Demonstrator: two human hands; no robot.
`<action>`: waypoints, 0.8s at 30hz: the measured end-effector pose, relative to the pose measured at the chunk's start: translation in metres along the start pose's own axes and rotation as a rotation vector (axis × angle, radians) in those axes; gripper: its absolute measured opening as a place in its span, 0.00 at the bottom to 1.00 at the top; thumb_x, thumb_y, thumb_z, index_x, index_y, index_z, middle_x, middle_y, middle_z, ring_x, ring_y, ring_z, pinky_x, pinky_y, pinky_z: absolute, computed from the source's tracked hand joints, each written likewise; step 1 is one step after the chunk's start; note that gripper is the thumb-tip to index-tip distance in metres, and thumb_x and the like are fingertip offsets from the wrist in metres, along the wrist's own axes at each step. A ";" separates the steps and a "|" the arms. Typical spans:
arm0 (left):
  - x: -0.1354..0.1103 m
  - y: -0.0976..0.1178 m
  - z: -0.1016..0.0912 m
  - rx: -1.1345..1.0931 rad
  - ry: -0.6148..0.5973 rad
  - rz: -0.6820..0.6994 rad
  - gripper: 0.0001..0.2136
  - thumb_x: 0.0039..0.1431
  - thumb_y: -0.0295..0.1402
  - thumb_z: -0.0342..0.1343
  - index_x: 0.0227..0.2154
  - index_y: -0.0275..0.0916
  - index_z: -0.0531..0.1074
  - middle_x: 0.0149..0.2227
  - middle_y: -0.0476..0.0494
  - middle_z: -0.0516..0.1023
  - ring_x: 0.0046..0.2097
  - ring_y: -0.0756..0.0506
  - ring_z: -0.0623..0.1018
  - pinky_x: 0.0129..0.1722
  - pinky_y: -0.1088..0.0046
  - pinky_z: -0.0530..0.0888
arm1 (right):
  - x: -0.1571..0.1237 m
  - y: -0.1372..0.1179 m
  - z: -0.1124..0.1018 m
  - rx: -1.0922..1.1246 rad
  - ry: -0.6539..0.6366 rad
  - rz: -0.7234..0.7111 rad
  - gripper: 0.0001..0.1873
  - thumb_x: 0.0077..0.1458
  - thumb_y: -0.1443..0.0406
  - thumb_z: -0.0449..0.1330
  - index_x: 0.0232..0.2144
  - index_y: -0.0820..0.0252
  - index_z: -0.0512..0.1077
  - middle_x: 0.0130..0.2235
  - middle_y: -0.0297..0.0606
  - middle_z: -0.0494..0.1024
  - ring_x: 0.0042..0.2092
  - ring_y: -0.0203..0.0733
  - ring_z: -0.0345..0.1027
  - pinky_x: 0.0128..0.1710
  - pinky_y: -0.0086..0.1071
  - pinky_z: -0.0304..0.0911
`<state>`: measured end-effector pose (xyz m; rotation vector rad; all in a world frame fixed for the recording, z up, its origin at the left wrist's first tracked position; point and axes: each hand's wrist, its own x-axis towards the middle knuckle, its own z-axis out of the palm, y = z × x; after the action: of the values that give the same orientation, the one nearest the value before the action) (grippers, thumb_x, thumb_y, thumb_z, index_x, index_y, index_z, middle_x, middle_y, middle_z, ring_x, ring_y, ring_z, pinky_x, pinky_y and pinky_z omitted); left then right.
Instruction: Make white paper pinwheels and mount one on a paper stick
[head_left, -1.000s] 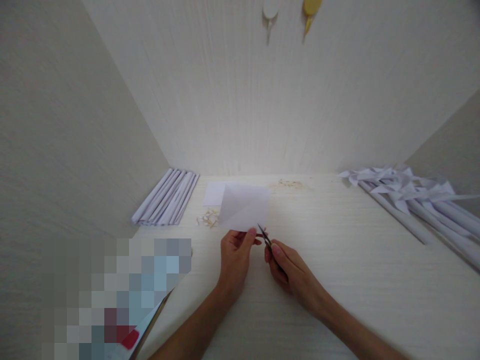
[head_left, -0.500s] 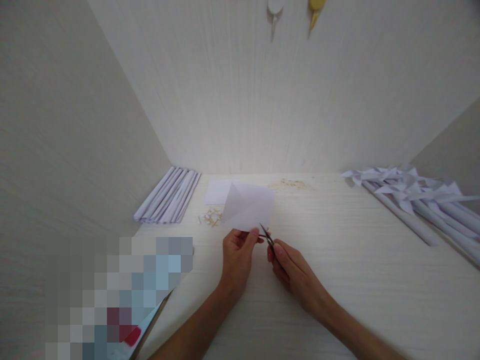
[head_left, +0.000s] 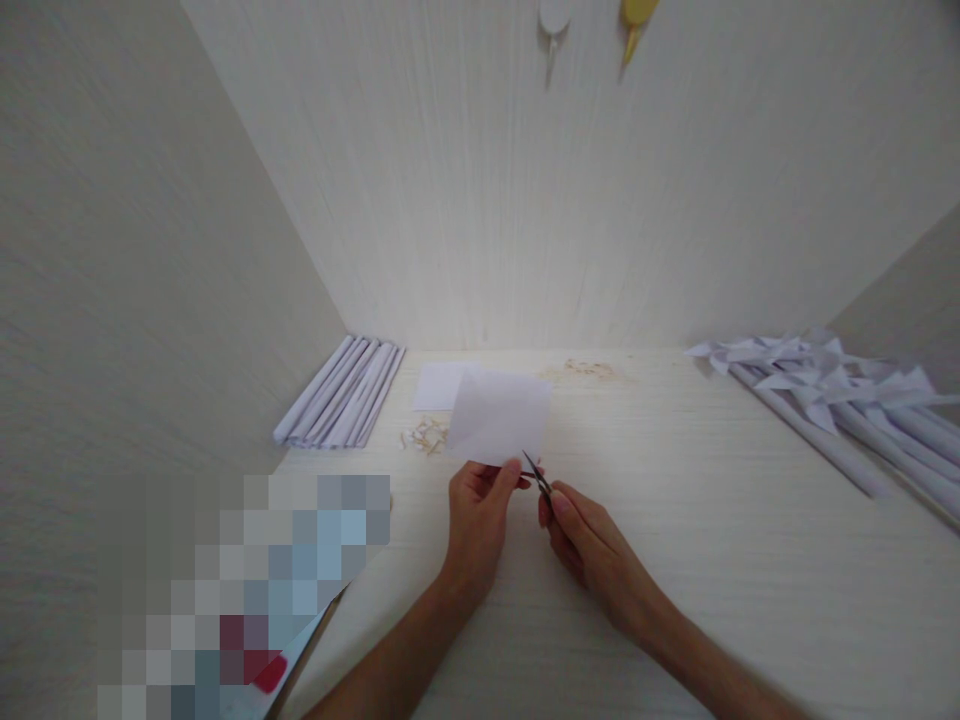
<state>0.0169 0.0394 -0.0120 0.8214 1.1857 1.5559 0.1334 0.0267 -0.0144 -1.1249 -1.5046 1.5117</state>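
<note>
A square white sheet of paper [head_left: 501,415] is pinched at its near edge by my left hand [head_left: 484,505], thumb on top. My right hand [head_left: 581,530] grips a pair of small scissors [head_left: 539,474], their pointed blades at the paper's near right corner. Whether the blades touch or cut the paper, I cannot tell. Another white sheet [head_left: 436,386] lies flat on the table behind, partly hidden by the held one. Beside it is a small heap of short pale pieces [head_left: 426,435].
Several rolled paper tubes [head_left: 341,395] lie side by side at the left wall. Paper pinwheels on paper sticks [head_left: 817,385] are piled at the right. Thin pale scraps [head_left: 589,369] lie near the back wall, which carries a white hook [head_left: 554,18] and a yellow hook [head_left: 638,14].
The whole view has shifted slightly. The held paper has tilted a little and looks flatter, while both hands keep their grips near the same corner.
</note>
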 end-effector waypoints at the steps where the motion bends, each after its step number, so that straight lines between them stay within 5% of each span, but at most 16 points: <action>1: 0.000 0.000 0.000 0.005 0.001 -0.001 0.08 0.45 0.34 0.57 0.24 0.33 0.71 0.24 0.44 0.76 0.28 0.49 0.74 0.31 0.73 0.70 | 0.000 0.000 0.000 0.002 0.001 0.000 0.19 0.55 0.51 0.43 0.23 0.58 0.58 0.19 0.27 0.53 0.19 0.29 0.42 0.15 0.25 0.39; 24: 0.001 0.000 -0.001 0.001 -0.001 -0.008 0.08 0.43 0.34 0.58 0.23 0.33 0.71 0.24 0.43 0.76 0.28 0.49 0.74 0.31 0.73 0.69 | -0.001 -0.003 0.002 -0.079 0.058 -0.042 0.21 0.54 0.50 0.42 0.21 0.58 0.57 0.19 0.28 0.54 0.19 0.31 0.44 0.16 0.25 0.42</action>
<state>0.0158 0.0398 -0.0125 0.8170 1.1874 1.5483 0.1313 0.0254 -0.0112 -1.1651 -1.5512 1.3905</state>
